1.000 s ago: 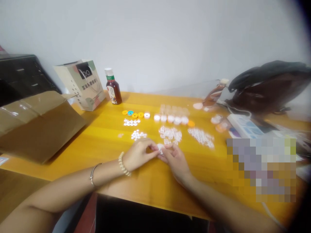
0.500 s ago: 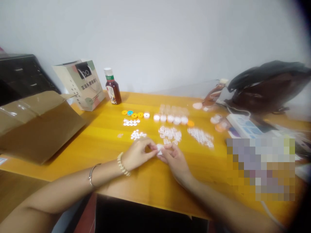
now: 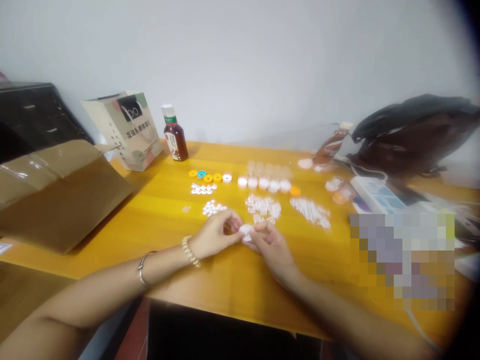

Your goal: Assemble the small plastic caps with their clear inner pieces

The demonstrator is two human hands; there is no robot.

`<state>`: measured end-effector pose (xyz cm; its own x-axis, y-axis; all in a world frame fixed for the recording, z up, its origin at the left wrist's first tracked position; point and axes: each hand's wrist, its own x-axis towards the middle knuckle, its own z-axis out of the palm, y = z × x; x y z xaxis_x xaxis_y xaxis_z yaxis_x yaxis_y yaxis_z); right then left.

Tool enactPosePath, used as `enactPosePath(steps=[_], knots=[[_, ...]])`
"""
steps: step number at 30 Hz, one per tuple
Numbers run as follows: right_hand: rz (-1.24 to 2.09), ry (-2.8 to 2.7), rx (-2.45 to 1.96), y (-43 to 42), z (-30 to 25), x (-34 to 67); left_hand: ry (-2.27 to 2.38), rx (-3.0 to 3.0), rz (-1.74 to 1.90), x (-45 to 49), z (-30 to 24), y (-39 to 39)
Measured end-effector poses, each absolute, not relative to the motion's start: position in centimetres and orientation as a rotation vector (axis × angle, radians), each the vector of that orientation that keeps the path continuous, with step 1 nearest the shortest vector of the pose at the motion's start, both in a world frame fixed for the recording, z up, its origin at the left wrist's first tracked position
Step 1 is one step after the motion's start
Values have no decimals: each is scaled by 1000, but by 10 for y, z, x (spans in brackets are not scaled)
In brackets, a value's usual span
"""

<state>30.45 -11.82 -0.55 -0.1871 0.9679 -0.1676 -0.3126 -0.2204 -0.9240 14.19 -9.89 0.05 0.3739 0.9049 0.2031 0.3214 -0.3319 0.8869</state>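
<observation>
A small round white disc (image 3: pixel 246 230) is pinched between the fingertips of both hands above the table's front half. My left hand (image 3: pixel 215 234), with a beaded bracelet at the wrist, grips its left edge. On the other edge are the closed fingers of my right hand (image 3: pixel 270 245). Just beyond the hands lie a pile of small white pieces (image 3: pixel 213 207), a heap of flat white pieces (image 3: pixel 263 207) and a spread of small white ring-like pieces (image 3: pixel 310 212). Farther back, white pieces with points (image 3: pixel 203 189) stand in rows.
Behind them runs a line of yellow, blue and white round caps (image 3: pixel 217 177) on the wooden table (image 3: pixel 150 220). A dark bottle (image 3: pixel 175 137) and a paper bag (image 3: pixel 135 132) stand back left. An open cardboard box (image 3: pixel 63 195) is at left, a black bag (image 3: pixel 416 132) at right.
The white disc is turned a little between my fingers and shows more of its face. Both hands stay in nearly the same place.
</observation>
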Motion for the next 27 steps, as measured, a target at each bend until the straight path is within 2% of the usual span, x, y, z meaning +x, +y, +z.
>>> enactPosePath(steps=[10, 16, 19, 22, 27], knots=[[1784, -1004, -946, -113, -2, 314, 1053, 1784, 896, 128, 12, -89], [1746, -1075, -1015, -110, -2, 318, 1018, 2337, 384, 102, 36, -98], [1699, -1097, -1034, -109, -3, 319, 1005, 2433, 263, 99, 33, -103], [1677, -1108, -1043, -109, -4, 318, 965, 2358, 308, 99, 31, -100], [1657, -1151, -1045, -112, 0, 318, 718, 1806, 579, 97, 36, -87]])
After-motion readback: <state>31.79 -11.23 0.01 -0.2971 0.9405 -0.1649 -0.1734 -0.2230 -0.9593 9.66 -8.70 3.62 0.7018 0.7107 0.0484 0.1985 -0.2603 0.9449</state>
